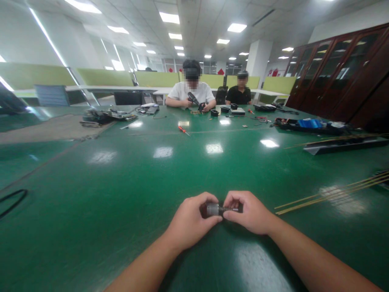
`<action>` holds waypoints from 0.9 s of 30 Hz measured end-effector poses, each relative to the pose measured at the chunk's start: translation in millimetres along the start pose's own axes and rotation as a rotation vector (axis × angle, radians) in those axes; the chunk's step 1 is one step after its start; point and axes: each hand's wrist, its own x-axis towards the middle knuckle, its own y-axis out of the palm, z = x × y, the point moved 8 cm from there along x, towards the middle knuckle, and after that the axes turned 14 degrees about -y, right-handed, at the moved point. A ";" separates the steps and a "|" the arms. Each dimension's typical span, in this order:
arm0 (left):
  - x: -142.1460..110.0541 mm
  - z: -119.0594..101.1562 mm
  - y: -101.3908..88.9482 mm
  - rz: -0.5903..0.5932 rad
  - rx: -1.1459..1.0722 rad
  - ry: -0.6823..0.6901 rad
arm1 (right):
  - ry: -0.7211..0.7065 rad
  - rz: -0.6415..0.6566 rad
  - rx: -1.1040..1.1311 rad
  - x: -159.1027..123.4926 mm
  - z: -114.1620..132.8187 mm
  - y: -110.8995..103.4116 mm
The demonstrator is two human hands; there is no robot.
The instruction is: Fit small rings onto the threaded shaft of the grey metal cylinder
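Note:
Close in front of me, just above the green table [146,178], is a small grey metal cylinder [212,209] that looks like a small motor. From its right end runs a thin, dark ribbed shaft [227,209], either a screw thread or a spring, with a pale tip. My left hand [194,217] is curled around the cylinder, thumb below and fingers above. My right hand [247,213] is closed around the shaft end, thumb and fingertips at the joint between shaft and cylinder. Its fingers partly hide the shaft.
Thin yellowish rods [331,194] lie to the right, a dark metal channel [346,145] behind them. An orange screwdriver [183,130] lies mid-table. Across the table, a person in white [176,95] holds a power drill [193,97]; another person [238,95] sits right. A black cable [18,198] lies left.

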 end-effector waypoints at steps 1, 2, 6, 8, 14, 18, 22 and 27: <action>-0.1 0.0 0.0 0.000 0.003 0.000 | -0.002 0.001 -0.002 0.1 0.1 0.0; -0.3 -0.1 0.0 -0.001 0.005 0.001 | -0.004 0.001 -0.004 0.1 0.2 0.0; -0.3 0.7 0.3 -0.002 0.009 0.005 | -0.004 0.005 0.005 -0.3 0.5 -0.1; -0.1 0.9 0.1 -0.006 0.009 0.008 | -0.004 0.007 0.004 -0.3 0.6 0.1; -0.1 0.2 -0.2 -0.009 0.012 0.012 | -0.004 0.007 -0.003 -0.4 0.3 0.1; 0.0 0.5 0.1 -0.004 0.016 0.005 | -0.009 0.011 -0.008 -0.4 0.0 0.3; -0.2 0.2 -0.4 -0.006 0.014 0.008 | -0.013 0.005 -0.016 -0.2 0.1 0.2; 0.1 0.9 0.2 0.002 0.009 0.005 | -0.012 0.004 -0.016 -0.2 -0.2 0.1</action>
